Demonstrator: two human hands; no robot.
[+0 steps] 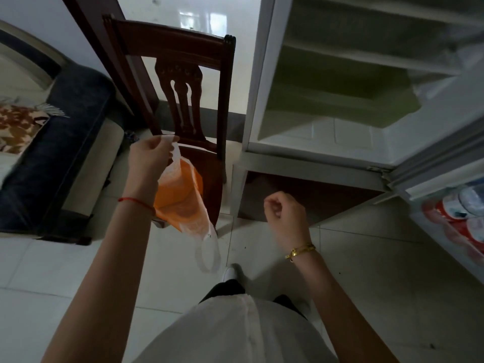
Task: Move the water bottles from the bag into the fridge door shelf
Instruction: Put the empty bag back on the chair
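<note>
Bottles (461, 213) with red labels lie side by side in the fridge door shelf (445, 242) at the right edge — they look blurry. The left hand (150, 155) pinches the top of a limp orange and white bag (180, 197), which hangs down in front of a dark wooden chair (183, 82). The right hand (285, 208) is curled loosely and holds nothing — it hangs near the open fridge (340, 87), above the pale floor (366, 271).
</note>
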